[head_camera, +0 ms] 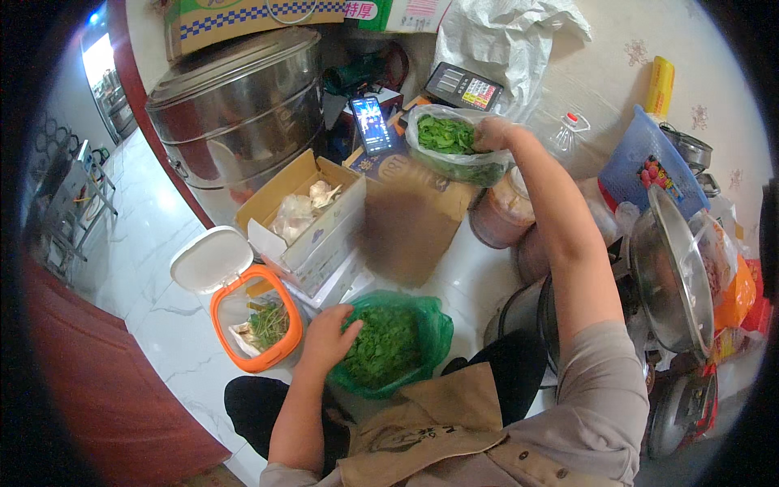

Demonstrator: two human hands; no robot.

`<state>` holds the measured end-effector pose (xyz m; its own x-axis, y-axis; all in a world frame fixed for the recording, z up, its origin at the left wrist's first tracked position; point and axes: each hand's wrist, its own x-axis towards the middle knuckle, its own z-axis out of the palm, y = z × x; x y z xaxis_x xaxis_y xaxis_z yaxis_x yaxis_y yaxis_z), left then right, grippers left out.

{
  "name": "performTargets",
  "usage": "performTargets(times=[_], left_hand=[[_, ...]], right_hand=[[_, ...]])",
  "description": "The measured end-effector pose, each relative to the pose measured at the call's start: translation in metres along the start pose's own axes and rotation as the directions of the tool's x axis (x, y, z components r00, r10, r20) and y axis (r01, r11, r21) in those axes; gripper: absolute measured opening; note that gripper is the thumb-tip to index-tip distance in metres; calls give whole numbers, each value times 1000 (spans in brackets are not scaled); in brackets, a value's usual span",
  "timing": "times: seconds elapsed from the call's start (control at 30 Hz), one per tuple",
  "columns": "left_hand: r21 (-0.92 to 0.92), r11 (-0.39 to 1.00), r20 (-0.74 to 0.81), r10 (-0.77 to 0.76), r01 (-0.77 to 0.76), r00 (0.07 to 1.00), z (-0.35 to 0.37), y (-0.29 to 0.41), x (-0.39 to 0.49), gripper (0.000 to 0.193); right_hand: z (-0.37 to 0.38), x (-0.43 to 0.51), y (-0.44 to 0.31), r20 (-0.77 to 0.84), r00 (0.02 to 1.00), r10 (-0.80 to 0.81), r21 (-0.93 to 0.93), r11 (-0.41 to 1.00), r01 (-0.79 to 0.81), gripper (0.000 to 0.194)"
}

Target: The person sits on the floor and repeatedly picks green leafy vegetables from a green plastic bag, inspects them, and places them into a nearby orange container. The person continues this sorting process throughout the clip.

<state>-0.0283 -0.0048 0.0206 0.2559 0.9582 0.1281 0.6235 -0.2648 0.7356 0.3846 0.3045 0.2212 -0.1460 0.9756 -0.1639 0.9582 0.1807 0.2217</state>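
Observation:
My left hand [331, 336] is at the left rim of a green plastic bag [439, 322] full of leafy green herbs [383, 350]. Its thumb and forefinger are spread, with nothing visible between them. Farther off, my right hand [492, 135] reaches into a clear plastic bag [465, 168] of picked green leaves [443, 134]. Its fingertips are hidden by leaves and plastic, so a grip cannot be made out. To the left of my left hand stands an orange-rimmed bin [220, 335], its white lid [212, 259] swung up, with stems and scraps [268, 325] inside.
A carton [322, 249] holds garlic [321, 195]. Behind it stands a large steel drum [243, 115]. A lit phone [370, 125] leans beside a digital scale [464, 86]. On the right are a lidded jar [505, 213], a blue basket [648, 164] and a steel basin [672, 274].

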Motion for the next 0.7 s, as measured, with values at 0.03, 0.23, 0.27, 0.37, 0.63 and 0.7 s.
performTargets(times=[0.03, 0.23, 0.27, 0.37, 0.63, 0.7], left_hand=[[4, 1000, 2, 2, -2, 1000, 0, 1, -1, 33], [11, 1000, 2, 7, -7, 1000, 1, -1, -5, 36], [26, 1000, -2, 12, -12, 1000, 1, -2, -6, 37], [31, 999, 16, 32, -32, 999, 4, -4, -7, 37], [108, 994, 107, -12, 0, 994, 9, -16, -15, 38], [41, 998, 112, -47, 43, 993, 14, -15, -16, 38]], right_hand=[[1, -6, 6, -103, 993, -54, 39, 998, 58, 31], [-2, -20, 11, -376, 923, -79, -46, 997, 66, 22], [-1, -22, 10, -401, 913, -72, -22, 997, 69, 21], [3, -25, 11, -476, 879, -32, 139, 984, 112, 19], [-4, -53, -7, -330, 923, 200, 943, 118, 311, 48], [-6, -81, -30, -276, 959, 64, 878, -390, 278, 65]])
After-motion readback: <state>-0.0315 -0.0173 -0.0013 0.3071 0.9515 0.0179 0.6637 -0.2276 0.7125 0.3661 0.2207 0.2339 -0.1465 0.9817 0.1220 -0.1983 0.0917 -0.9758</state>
